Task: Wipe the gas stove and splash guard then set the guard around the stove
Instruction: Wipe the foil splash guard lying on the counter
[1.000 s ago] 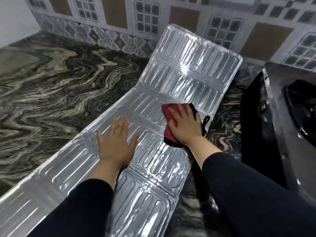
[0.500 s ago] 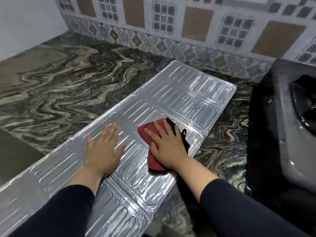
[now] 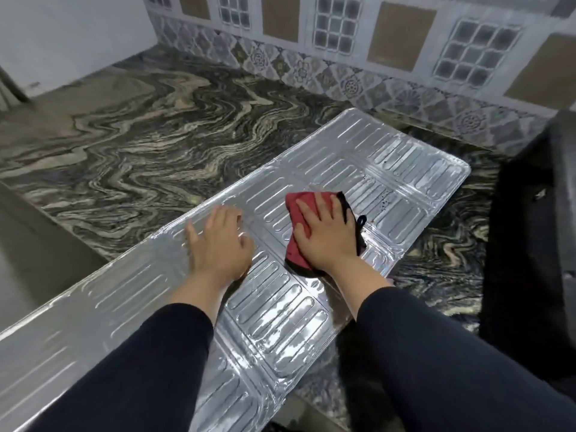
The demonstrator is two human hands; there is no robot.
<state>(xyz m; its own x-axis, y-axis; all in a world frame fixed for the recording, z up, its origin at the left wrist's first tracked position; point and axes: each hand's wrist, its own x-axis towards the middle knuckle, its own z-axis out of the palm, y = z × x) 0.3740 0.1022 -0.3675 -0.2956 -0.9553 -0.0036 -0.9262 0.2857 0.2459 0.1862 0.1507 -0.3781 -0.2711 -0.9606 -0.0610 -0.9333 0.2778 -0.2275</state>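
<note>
The shiny ribbed foil splash guard (image 3: 389, 169) lies flat and unfolded across the marbled counter, running from the lower left toward the upper right. My left hand (image 3: 219, 246) presses palm-down on its middle, fingers apart, holding nothing. Just to the right, my right hand (image 3: 324, 235) lies flat on a red cloth with black trim (image 3: 294, 210), pressing it against the guard. The black gas stove (image 3: 530, 232) stands at the right edge, only partly in view.
The dark marbled counter (image 3: 149, 151) stretches to the left and behind the guard. A patterned tile wall (image 3: 343, 57) backs it. The counter's front edge drops off at the lower left (image 3: 46, 238), where the guard overhangs.
The guard's far panel, raised a second ago, now lies flat. My right hand with the cloth has slid back along the guard; the left hand stays pressed on it.
</note>
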